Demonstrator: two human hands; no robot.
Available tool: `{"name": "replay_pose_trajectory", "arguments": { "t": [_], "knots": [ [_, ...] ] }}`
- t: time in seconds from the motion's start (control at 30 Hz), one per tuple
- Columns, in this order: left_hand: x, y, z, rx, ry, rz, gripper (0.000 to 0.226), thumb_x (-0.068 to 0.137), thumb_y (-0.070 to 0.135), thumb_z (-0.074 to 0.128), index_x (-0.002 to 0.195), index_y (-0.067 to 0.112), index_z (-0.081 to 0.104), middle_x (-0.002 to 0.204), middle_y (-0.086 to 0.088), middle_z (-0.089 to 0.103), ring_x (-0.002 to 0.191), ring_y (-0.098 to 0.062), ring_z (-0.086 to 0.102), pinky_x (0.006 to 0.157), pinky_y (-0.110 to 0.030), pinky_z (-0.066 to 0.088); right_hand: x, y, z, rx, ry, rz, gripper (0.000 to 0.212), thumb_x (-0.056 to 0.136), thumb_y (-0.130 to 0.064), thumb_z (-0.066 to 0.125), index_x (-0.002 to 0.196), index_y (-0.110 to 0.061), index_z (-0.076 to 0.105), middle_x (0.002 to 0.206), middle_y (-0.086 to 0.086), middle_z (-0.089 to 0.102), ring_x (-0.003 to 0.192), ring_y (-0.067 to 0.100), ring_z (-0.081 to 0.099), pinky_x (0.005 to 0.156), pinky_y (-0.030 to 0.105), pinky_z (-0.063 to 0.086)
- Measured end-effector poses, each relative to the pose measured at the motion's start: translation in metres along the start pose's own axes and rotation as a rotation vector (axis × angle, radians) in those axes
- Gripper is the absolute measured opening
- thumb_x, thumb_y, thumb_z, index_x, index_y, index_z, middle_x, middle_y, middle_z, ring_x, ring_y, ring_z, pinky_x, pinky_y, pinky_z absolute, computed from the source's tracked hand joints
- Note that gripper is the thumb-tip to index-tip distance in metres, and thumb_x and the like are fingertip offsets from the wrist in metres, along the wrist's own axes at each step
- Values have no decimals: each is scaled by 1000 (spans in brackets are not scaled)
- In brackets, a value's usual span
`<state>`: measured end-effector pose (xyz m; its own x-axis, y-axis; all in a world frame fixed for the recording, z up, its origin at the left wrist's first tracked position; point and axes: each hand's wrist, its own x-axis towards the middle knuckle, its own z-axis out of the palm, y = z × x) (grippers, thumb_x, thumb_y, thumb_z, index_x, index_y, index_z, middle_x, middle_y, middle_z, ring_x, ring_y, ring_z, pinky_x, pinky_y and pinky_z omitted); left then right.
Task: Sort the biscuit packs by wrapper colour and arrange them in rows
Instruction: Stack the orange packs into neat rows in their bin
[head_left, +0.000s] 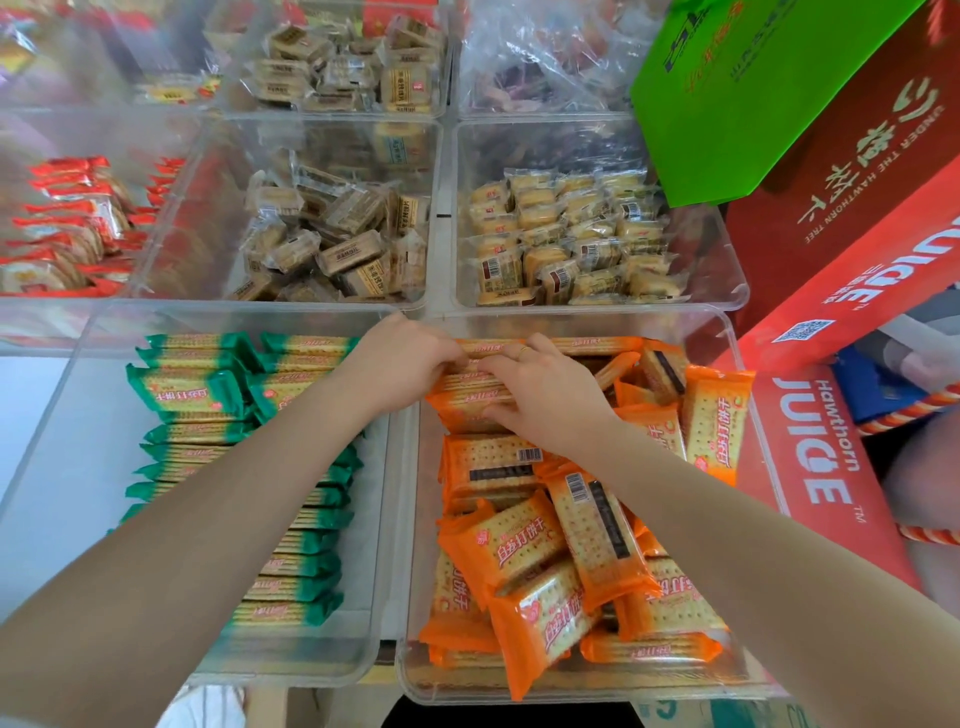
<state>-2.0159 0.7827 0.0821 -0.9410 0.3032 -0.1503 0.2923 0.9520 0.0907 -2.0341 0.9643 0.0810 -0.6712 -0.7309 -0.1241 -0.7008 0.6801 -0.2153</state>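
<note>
Orange-wrapped biscuit packs (524, 551) lie jumbled in the near right clear bin (748, 457). At that bin's far left, several orange packs (462, 410) stand on edge in a row. My left hand (400, 358) reaches across from the left and grips the far packs of that row. My right hand (545, 395), a ring on one finger, lies on top of the same row with its fingers curled round the packs. Green-wrapped packs (197, 395) stand in neat rows in the near left clear bin (78, 441).
Behind are more clear bins: tan-wrapped biscuits (332, 239) in the middle, pale yellow packs (566, 234) at right, red-wrapped ones (67, 228) at left. Red juice cartons (810, 447) and a green bag (748, 93) crowd the right side.
</note>
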Motion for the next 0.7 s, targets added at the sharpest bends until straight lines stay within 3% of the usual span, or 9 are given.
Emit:
{"name": "replay_pose_trajectory", "arguments": {
  "t": [0.13,0.23,0.37,0.5,0.6,0.7],
  "knots": [
    [-8,9,-5,-67,13,-26,34,98,31,36,126,26,55,113,5,64,105,-15,56,84,-30,28,2,9,-1,53,27,111,50,89,-42,56,134,-22,45,132,0,49,121,21,40,95,36,40],
    [-10,13,-2,9,-30,-40,45,89,55,44,122,27,55,114,8,61,109,-12,52,91,-32,28,0,14,2,-32,21,142,54,86,-47,58,131,-20,46,129,2,46,121,22,40,98,35,36],
    [-11,21,6,79,-45,-72,48,82,60,52,121,32,58,123,11,56,114,-11,48,94,-36,20,-2,18,-1,-74,-32,121,55,82,-50,61,127,-21,46,128,2,44,120,23,41,100,36,31],
    [-14,30,9,128,-1,-118,40,87,50,52,120,29,59,126,10,55,122,-14,40,97,-41,5,-14,19,-17,153,69,-17,25,85,-34,63,103,-18,58,105,-3,53,93,17,54,72,27,42],
    [-12,35,11,153,0,-117,36,89,42,52,121,24,53,124,6,56,118,-17,46,98,-36,12,-27,11,-13,113,-121,-156,16,89,-30,57,101,-20,60,104,-6,57,92,16,57,73,33,50],
    [-11,37,10,160,-3,-127,34,91,39,51,120,22,47,122,3,57,115,-19,48,99,-35,21,-31,9,-3,-1,-348,-143,29,90,-38,54,115,-23,56,120,-7,52,105,15,52,78,31,49]
  ]
}}
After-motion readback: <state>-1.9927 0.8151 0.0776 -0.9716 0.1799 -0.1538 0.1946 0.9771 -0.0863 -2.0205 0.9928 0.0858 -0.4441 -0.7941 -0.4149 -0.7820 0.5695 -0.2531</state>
